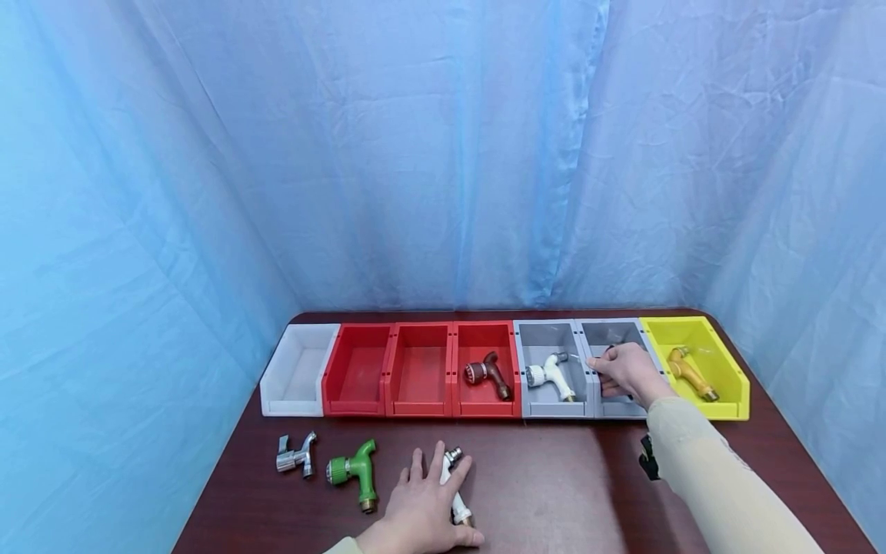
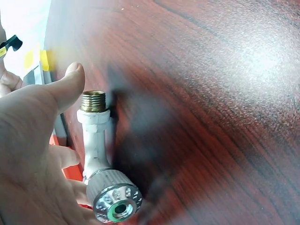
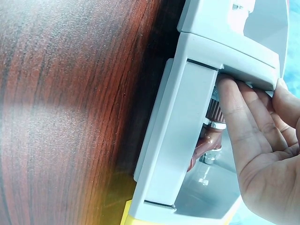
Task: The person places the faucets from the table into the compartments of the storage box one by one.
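Note:
My left hand (image 1: 418,508) lies spread at the table's front, fingers apart, beside a white tap (image 2: 95,143). This tap lies between its thumb and fingers, with the brass thread near the thumb; a grey ribbed knob faces the left wrist camera. My right hand (image 1: 630,369) reaches into the right-hand grey bin (image 3: 183,126). Its fingers extend to the side wall, and the thumb is at the rim. Below those fingers a brown tap (image 3: 211,138) lies in the bin, its knob end partly hidden by the fingertips.
Left of my left hand lie a green tap (image 1: 360,471) and a small chrome tap (image 1: 296,455). Along the back runs a row of white, red, grey and yellow bins (image 1: 737,385). Red, grey and yellow bins hold a brown tap (image 1: 490,375), a white-handled tap (image 1: 550,375) and a yellow tap (image 1: 691,375).

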Action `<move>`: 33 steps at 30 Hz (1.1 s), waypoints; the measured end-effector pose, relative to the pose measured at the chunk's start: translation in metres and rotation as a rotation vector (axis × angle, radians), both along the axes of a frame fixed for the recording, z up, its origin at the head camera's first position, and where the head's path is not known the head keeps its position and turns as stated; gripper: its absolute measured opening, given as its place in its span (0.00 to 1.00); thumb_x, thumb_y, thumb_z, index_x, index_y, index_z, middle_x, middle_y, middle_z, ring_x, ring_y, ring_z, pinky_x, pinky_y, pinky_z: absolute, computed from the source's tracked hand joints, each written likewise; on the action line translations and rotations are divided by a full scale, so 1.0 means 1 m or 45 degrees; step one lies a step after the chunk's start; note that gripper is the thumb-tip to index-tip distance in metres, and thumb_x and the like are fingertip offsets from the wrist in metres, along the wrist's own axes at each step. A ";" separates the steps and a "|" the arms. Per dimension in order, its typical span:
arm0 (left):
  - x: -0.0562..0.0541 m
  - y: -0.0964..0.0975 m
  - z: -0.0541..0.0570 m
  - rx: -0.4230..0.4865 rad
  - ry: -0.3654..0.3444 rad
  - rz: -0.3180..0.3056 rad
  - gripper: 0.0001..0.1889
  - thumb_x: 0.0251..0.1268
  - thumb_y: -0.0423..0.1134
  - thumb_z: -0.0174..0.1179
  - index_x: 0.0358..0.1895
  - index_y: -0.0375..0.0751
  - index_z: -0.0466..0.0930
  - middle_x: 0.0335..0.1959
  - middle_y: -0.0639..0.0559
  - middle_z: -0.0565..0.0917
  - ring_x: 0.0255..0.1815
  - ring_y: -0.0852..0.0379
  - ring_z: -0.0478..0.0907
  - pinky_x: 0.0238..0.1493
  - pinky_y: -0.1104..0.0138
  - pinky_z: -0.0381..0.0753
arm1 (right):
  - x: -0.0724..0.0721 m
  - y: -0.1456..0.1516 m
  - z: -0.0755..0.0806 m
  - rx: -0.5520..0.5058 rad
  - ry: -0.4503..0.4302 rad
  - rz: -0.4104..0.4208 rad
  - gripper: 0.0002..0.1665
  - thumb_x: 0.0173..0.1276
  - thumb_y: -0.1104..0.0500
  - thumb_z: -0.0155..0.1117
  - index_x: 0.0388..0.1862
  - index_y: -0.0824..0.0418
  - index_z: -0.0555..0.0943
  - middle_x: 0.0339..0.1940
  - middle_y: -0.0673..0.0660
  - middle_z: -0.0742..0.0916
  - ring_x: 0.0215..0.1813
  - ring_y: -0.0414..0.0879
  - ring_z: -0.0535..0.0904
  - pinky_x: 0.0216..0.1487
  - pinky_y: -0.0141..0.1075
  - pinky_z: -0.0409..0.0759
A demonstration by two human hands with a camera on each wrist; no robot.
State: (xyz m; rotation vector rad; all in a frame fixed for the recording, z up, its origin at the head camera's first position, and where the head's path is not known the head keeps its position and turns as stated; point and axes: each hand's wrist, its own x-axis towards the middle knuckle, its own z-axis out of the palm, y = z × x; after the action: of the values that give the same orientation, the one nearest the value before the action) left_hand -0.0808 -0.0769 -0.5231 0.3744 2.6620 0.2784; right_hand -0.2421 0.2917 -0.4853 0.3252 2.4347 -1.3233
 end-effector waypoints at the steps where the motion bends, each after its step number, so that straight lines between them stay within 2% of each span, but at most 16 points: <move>1: 0.000 0.000 -0.001 -0.005 0.012 -0.009 0.55 0.42 0.82 0.65 0.78 0.71 0.61 0.81 0.41 0.59 0.76 0.25 0.59 0.68 0.35 0.68 | 0.000 0.001 -0.001 -0.001 0.003 0.007 0.17 0.77 0.55 0.63 0.35 0.70 0.80 0.31 0.59 0.85 0.30 0.48 0.87 0.37 0.45 0.90; 9: 0.001 0.001 -0.004 -0.040 0.069 -0.049 0.56 0.39 0.80 0.68 0.78 0.68 0.61 0.81 0.42 0.59 0.75 0.27 0.62 0.66 0.36 0.71 | -0.002 0.000 -0.004 0.005 0.003 0.001 0.17 0.77 0.55 0.62 0.34 0.68 0.79 0.31 0.59 0.85 0.30 0.49 0.87 0.36 0.44 0.89; 18: 0.000 0.001 0.002 -0.091 0.153 -0.144 0.53 0.42 0.72 0.74 0.76 0.65 0.65 0.79 0.41 0.63 0.72 0.31 0.67 0.64 0.39 0.75 | -0.002 0.001 -0.006 0.007 0.011 0.006 0.17 0.77 0.55 0.63 0.34 0.68 0.79 0.30 0.59 0.84 0.29 0.48 0.86 0.35 0.44 0.89; 24: -0.001 0.001 0.008 -0.111 0.184 -0.193 0.49 0.40 0.66 0.78 0.72 0.62 0.72 0.75 0.41 0.68 0.66 0.34 0.74 0.60 0.39 0.78 | -0.002 0.001 -0.006 0.005 0.012 0.006 0.17 0.77 0.55 0.62 0.34 0.68 0.78 0.30 0.59 0.84 0.29 0.49 0.87 0.35 0.44 0.89; 30: 0.001 0.000 0.015 -0.213 0.323 -0.249 0.43 0.32 0.62 0.82 0.61 0.55 0.81 0.71 0.39 0.73 0.54 0.38 0.80 0.53 0.43 0.81 | -0.002 0.001 -0.005 0.009 0.012 0.007 0.17 0.77 0.54 0.62 0.36 0.68 0.79 0.30 0.59 0.84 0.29 0.48 0.87 0.35 0.43 0.89; 33: 0.001 -0.001 0.018 -0.237 0.346 -0.246 0.43 0.29 0.59 0.83 0.58 0.51 0.83 0.69 0.40 0.74 0.52 0.39 0.81 0.54 0.43 0.81 | -0.001 0.000 -0.005 0.013 0.004 0.005 0.17 0.77 0.54 0.62 0.36 0.68 0.80 0.30 0.59 0.84 0.29 0.48 0.86 0.35 0.43 0.89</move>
State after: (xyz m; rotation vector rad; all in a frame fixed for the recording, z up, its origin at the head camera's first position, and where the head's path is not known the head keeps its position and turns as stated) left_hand -0.0794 -0.0775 -0.5051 0.6440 2.8557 -0.0864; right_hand -0.2434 0.2918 -0.4903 0.3210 2.4446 -1.3113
